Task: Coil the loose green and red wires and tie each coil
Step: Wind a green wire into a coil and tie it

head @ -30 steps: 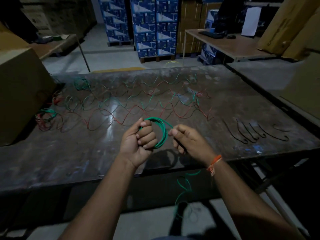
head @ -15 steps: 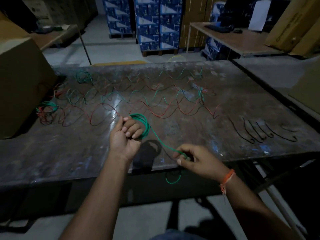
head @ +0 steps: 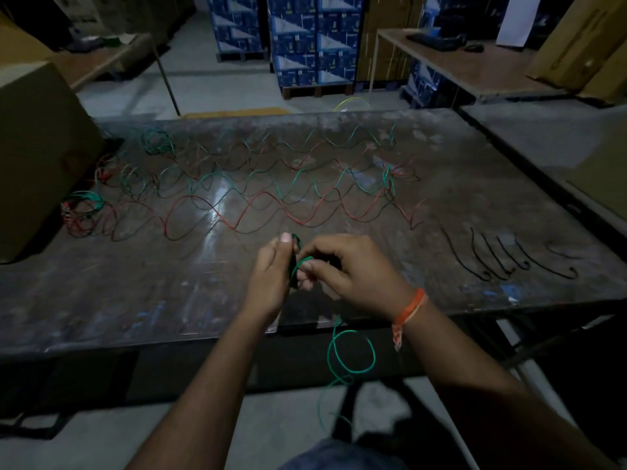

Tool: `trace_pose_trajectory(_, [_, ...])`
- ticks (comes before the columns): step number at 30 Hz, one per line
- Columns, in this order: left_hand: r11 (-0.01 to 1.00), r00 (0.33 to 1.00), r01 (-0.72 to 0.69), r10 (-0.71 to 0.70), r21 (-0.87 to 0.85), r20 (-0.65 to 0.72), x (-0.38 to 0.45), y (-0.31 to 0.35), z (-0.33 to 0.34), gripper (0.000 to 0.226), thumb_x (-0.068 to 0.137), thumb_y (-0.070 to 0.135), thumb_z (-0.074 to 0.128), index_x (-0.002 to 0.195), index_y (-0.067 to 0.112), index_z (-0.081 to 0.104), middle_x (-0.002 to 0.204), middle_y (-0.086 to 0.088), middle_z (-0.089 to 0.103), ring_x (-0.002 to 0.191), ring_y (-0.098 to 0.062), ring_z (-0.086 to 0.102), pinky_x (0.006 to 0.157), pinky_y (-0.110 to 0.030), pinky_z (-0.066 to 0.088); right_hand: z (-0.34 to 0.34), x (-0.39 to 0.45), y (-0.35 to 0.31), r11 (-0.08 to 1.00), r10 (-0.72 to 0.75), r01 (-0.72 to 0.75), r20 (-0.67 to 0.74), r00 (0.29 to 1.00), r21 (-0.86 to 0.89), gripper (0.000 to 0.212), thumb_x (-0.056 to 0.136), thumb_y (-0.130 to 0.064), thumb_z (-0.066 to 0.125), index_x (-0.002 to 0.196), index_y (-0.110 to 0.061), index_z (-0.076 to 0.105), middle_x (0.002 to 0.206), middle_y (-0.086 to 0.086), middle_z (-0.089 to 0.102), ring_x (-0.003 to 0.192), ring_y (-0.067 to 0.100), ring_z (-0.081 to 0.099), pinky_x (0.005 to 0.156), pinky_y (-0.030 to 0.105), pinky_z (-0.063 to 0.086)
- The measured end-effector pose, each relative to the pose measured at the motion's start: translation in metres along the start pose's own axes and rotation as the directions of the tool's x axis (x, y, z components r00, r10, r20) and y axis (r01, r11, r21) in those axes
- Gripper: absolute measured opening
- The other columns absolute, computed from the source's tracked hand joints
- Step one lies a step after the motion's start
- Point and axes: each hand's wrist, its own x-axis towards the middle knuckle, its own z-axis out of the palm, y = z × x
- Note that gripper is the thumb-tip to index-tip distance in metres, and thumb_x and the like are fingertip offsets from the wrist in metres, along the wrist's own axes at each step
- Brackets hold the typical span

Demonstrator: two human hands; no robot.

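I see my left hand [head: 271,276] gripping the green coil [head: 294,262] above the table [head: 135,300], and my right hand [head: 353,273] pinching its green wire [head: 349,351], which hangs below the edge. Loose wires [head: 258,195] lie beyond.

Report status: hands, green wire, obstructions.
Left hand grips green coil. Right hand pinches its strand. Tail dangles off table edge. Nothing blocking.
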Motion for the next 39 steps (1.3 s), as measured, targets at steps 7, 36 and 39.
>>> trace_pose_trajectory(7, [0.989,0.974,0.091,-0.064,-0.115,0.219,0.0,0.004,-0.007,0.045,0.103,0.043,0.036,0.075,0.011,0.05,0.051,0.002,0.028,0.043,-0.011,0.02,0.046,-0.022,0.015,-0.009,0.016,0.014,0.962,0.168,-0.157,-0.027,0.985,0.225,0.004,0.092,-0.008,0.071,0.094,-0.011,0.072,0.079,-0.01,0.068,0.074,0.001,0.063,0.07,0.026,0.052])
trace_pose_trajectory(36, [0.879,0.816,0.405,-0.225,-0.249,0.532,-0.096,0.011,-0.009,0.024,0.094,0.025,0.05,0.073,0.016,0.056,0.051,0.005,0.023,0.04,-0.003,0.016,0.04,-0.015,0.013,0.05,-0.125,0.006,0.813,0.473,-0.583,0.579,0.664,0.005,0.014,0.091,-0.013,0.06,0.089,-0.008,0.072,0.081,0.008,0.074,0.076,0.02,0.072,0.071,0.031,0.055])
trace_pose_trajectory(39, [0.929,0.838,0.337,-0.222,-0.151,0.498,-0.122,0.007,0.001,0.022,0.096,0.026,0.051,0.077,0.015,0.053,0.054,0.001,0.026,0.044,-0.007,0.017,0.04,-0.019,0.014,0.034,-0.163,0.029,0.709,0.692,-0.673,0.392,0.607,-0.209,0.021,0.089,-0.003,0.06,0.088,-0.015,0.077,0.085,0.008,0.077,0.086,0.025,0.075,0.078,0.026,0.054])
